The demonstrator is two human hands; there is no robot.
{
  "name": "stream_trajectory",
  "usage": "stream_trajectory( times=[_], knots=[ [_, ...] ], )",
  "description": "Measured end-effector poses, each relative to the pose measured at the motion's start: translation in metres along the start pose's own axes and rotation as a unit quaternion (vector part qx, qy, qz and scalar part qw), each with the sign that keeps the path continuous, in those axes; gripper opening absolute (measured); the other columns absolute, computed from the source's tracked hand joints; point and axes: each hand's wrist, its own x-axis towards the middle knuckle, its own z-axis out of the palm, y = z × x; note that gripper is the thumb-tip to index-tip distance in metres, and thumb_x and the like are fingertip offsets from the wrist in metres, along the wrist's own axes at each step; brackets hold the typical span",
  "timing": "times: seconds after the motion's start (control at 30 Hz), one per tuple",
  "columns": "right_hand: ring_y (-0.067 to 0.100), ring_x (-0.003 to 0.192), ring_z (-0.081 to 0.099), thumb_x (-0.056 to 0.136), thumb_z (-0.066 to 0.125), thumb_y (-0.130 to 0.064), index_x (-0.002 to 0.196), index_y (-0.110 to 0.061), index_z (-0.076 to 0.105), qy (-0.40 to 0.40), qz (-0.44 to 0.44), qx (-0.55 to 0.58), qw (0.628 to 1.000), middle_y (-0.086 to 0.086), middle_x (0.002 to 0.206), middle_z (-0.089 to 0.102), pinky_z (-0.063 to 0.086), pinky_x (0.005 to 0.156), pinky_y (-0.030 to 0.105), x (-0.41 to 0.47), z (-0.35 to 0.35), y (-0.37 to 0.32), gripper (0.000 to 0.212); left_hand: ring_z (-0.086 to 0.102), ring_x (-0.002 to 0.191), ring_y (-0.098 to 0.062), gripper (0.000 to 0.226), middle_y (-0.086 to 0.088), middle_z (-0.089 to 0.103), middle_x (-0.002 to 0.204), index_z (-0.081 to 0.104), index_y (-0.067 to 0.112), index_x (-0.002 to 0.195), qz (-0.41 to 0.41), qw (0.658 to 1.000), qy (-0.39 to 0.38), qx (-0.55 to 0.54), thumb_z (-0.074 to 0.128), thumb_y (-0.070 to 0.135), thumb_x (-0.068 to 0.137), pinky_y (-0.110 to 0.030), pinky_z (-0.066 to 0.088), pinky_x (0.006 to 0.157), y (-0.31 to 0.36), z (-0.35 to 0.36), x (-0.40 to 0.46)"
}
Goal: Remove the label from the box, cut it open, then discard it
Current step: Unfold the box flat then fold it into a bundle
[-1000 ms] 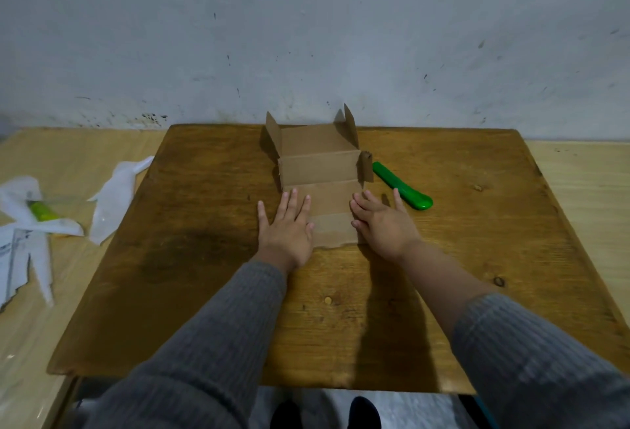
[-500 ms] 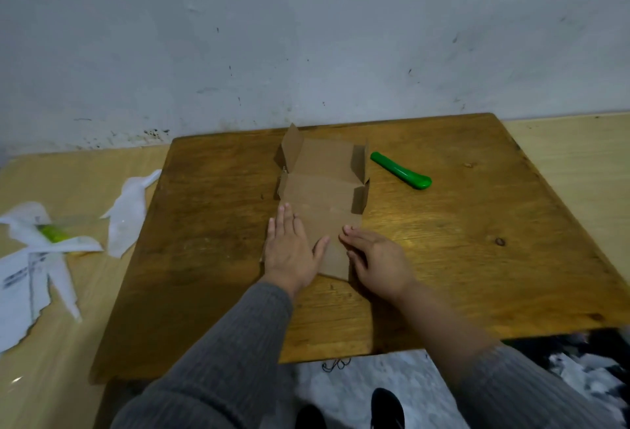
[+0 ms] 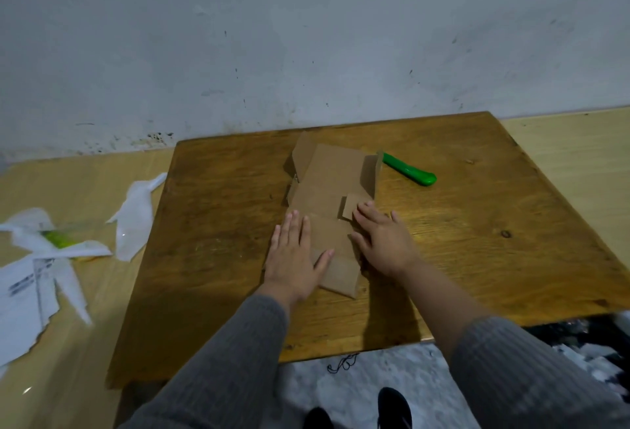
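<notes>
A brown cardboard box (image 3: 327, 186), cut open and spread nearly flat, lies in the middle of the wooden table (image 3: 477, 241). Its far flaps still stand up a little. My left hand (image 3: 295, 256) rests flat, fingers apart, on the box's near left edge. My right hand (image 3: 383, 241) presses flat on the near right side, fingertips on a small folded flap. A green cutter (image 3: 410, 174) lies on the table just right of the box, touched by neither hand.
Torn white label and paper pieces (image 3: 134, 217) lie on the lighter surface left of the table, with a printed sheet (image 3: 24, 295) and a small yellow-green item (image 3: 59, 239). A grey wall stands behind. Floor debris (image 3: 589, 343) shows below the table's near right edge.
The view has swung left and tilted. My right hand moved forward onto the box's right flap and flattened; my left hand stays pressed on the near left part. The box lies flatter.
</notes>
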Motion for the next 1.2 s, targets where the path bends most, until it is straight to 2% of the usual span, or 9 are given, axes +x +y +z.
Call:
stream_trajectory(
  times=[0.2, 0.27, 0.4, 0.57, 0.73, 0.9, 1.07, 1.13, 1.2],
  knots=[
    [0.014, 0.141, 0.025, 0.094, 0.032, -0.057, 0.144, -0.028, 0.037, -0.045, -0.005, -0.067, 0.997, -0.004, 0.150, 0.031, 0.007, 0.119, 0.045, 0.009, -0.001, -0.003, 0.058, -0.019, 0.147, -0.018, 0.077, -0.006, -0.019, 0.162, -0.008, 0.015, 0.155, 0.055, 0.998, -0.022, 0.027, 0.019, 0.060, 0.099, -0.038, -0.014, 0.117, -0.026, -0.012, 0.021],
    [0.015, 0.137, 0.031, 0.093, 0.032, -0.059, 0.140, -0.028, 0.041, -0.039, -0.012, -0.087, 0.995, -0.003, 0.142, 0.038, 0.012, 0.117, 0.045, 0.012, -0.003, -0.005, 0.058, -0.020, 0.147, -0.019, 0.081, -0.005, -0.029, 0.158, -0.017, 0.017, 0.153, 0.032, 0.999, -0.028, 0.015, 0.023, 0.061, 0.098, -0.040, -0.013, 0.117, -0.025, -0.013, 0.025],
    [0.017, 0.131, 0.036, 0.091, 0.033, -0.063, 0.137, -0.028, 0.045, -0.045, -0.029, -0.108, 0.993, -0.003, 0.134, 0.044, 0.018, 0.115, 0.043, 0.019, -0.010, -0.005, 0.059, -0.019, 0.147, -0.017, 0.111, -0.003, -0.039, 0.152, -0.030, 0.013, 0.146, -0.064, 0.996, -0.020, -0.064, 0.038, 0.075, 0.086, -0.036, -0.012, 0.116, -0.019, -0.015, 0.036],
    [0.018, 0.129, 0.037, 0.089, 0.033, -0.065, 0.136, -0.029, 0.046, -0.042, -0.049, -0.108, 0.992, -0.003, 0.133, 0.046, 0.023, 0.111, 0.038, 0.023, -0.011, 0.000, 0.061, -0.026, 0.145, -0.014, 0.109, 0.000, -0.028, 0.158, -0.024, 0.013, 0.150, -0.066, 0.997, -0.030, -0.026, 0.027, 0.082, 0.083, -0.047, -0.017, 0.116, -0.013, -0.023, 0.061],
    [0.017, 0.129, 0.037, 0.089, 0.034, -0.066, 0.138, -0.029, 0.046, -0.032, -0.065, -0.086, 0.994, -0.004, 0.134, 0.047, 0.023, 0.109, 0.038, 0.025, -0.011, 0.007, 0.062, -0.011, 0.148, -0.011, 0.106, 0.003, -0.011, 0.163, -0.020, 0.017, 0.152, -0.081, 0.996, 0.019, -0.011, 0.022, 0.084, 0.082, -0.046, -0.011, 0.117, 0.001, -0.016, 0.061],
    [0.013, 0.130, 0.039, 0.091, 0.039, -0.060, 0.137, -0.032, 0.047, -0.023, -0.099, -0.063, 0.993, -0.009, 0.137, 0.050, 0.021, 0.108, 0.036, 0.027, -0.015, 0.019, 0.055, -0.015, 0.148, -0.015, 0.092, 0.001, -0.008, 0.164, -0.004, 0.017, 0.156, -0.106, 0.994, 0.002, 0.019, 0.012, 0.077, 0.088, -0.054, -0.011, 0.117, 0.020, -0.016, 0.060],
    [0.010, 0.132, 0.042, 0.092, 0.048, -0.049, 0.133, -0.028, 0.053, -0.014, -0.112, -0.004, 0.994, -0.009, 0.142, 0.049, 0.024, 0.110, 0.034, 0.026, -0.009, 0.027, 0.046, -0.016, 0.148, -0.016, 0.090, -0.002, -0.013, 0.163, -0.007, 0.013, 0.155, -0.164, 0.986, 0.013, -0.001, 0.012, 0.073, 0.090, -0.054, -0.010, 0.117, 0.041, -0.010, 0.062],
    [0.011, 0.126, 0.048, 0.093, 0.052, -0.038, 0.125, -0.024, 0.061, -0.013, -0.109, 0.058, 0.992, -0.007, 0.136, 0.056, 0.033, 0.109, 0.031, 0.029, -0.012, 0.033, 0.036, -0.015, 0.148, -0.015, 0.090, 0.000, -0.012, 0.163, -0.006, 0.015, 0.155, -0.168, 0.985, 0.027, -0.006, 0.013, 0.073, 0.090, -0.053, -0.009, 0.118, 0.040, -0.007, 0.062],
    [0.014, 0.108, 0.059, 0.093, 0.054, -0.024, 0.109, -0.019, 0.069, 0.060, -0.084, 0.122, 0.987, -0.002, 0.115, 0.066, 0.046, 0.095, 0.029, 0.032, -0.021, 0.038, 0.022, -0.015, 0.148, -0.014, 0.091, 0.001, -0.011, 0.163, -0.005, 0.016, 0.156, -0.168, 0.985, 0.037, -0.011, 0.013, 0.074, 0.089, -0.052, -0.009, 0.118, 0.039, -0.004, 0.063]
  ],
)
